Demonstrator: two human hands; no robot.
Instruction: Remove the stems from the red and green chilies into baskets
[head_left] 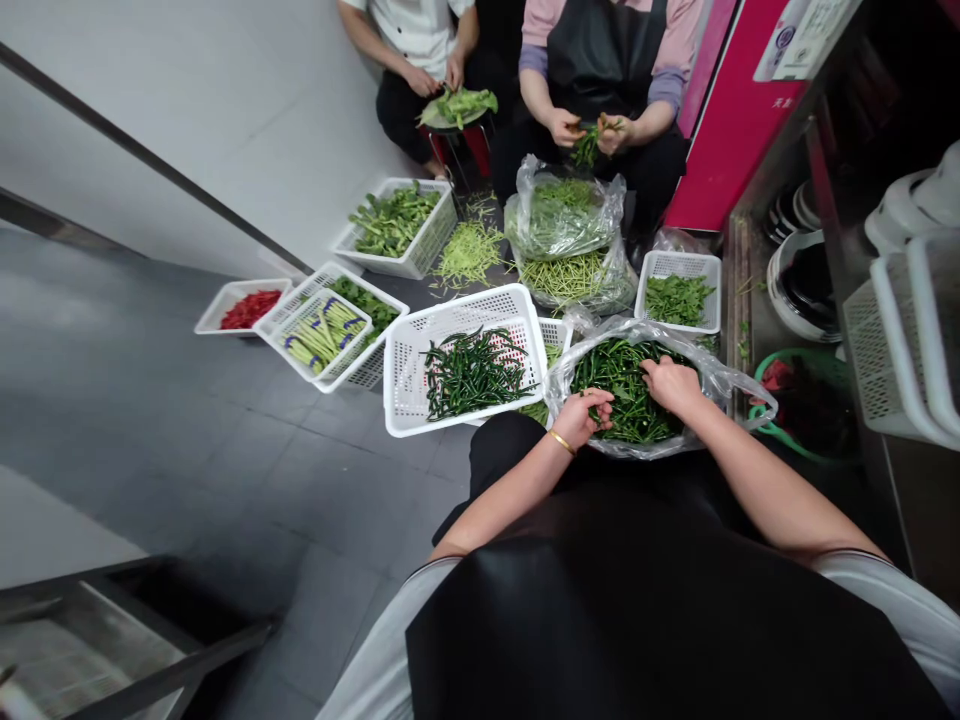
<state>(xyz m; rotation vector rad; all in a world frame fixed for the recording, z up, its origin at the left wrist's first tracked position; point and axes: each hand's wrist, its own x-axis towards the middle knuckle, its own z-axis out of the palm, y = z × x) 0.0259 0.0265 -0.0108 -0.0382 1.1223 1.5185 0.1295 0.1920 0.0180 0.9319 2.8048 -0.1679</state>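
A clear plastic bag (720,385) full of long, thin green chili peppers (630,365) stands open in front of my knees. Over its left side my left hand (583,418), with a gold bangle at the wrist, has its fingers curled in; what they hold is hard to make out against the dark green. My right hand (673,386) reaches among the peppers at the bag's right side, thumb and fingers pinched on a green chili pepper. Left of the bag, a white perforated basket (405,370) holds a loose heap of similar green chili peppers (480,375).
Beyond sit two people, one trimming a leafy stalk (457,108), one handling greens (586,148). Around are a bag of greens (566,225), a basket of greens (679,300), bundled stalks (324,332), red peppers (251,308) and a metal rack (862,440) at right.
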